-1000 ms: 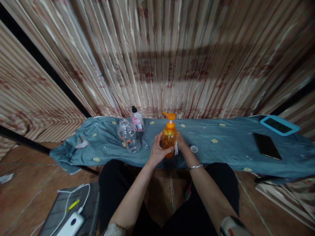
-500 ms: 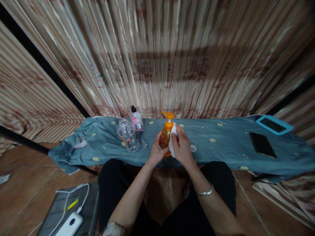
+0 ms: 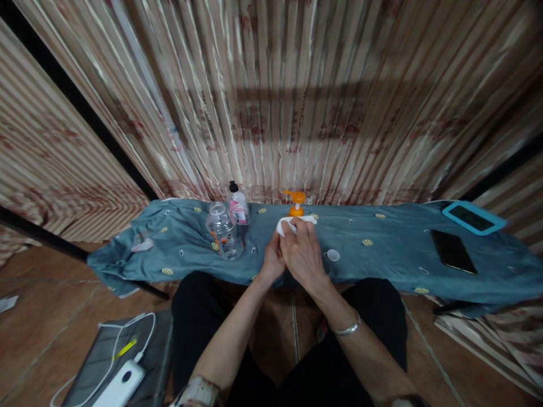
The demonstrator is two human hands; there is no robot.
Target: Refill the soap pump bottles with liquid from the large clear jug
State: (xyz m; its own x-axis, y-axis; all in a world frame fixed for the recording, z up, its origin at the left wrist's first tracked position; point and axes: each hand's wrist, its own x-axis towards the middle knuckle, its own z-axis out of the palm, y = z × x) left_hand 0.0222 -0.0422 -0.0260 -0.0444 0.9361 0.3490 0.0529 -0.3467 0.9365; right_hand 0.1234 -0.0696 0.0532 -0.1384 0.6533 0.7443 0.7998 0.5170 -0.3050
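Observation:
An orange pump bottle (image 3: 296,211) stands upright near the middle of the cloth-covered table, its pump head showing above my hands and its body hidden behind them. My right hand (image 3: 302,249) presses a white cloth (image 3: 287,226) against the front and upper part of the bottle, fingers closed on the cloth. Low on the bottle's left side, my left hand (image 3: 274,259) is wrapped round it, partly covered by the right hand. To the right of the hands lies a small white round cap (image 3: 333,255).
Left of the hands stand a clear plastic jar (image 3: 224,234) and a clear bottle with a black cap (image 3: 238,208). A black phone (image 3: 453,251) and a blue-framed device (image 3: 474,217) lie at the right. Behind the table (image 3: 390,254) hangs a striped curtain (image 3: 297,113).
My right hand and the white cloth have moved from the bottle's right side across its front, now covering the body. The view has shifted slightly.

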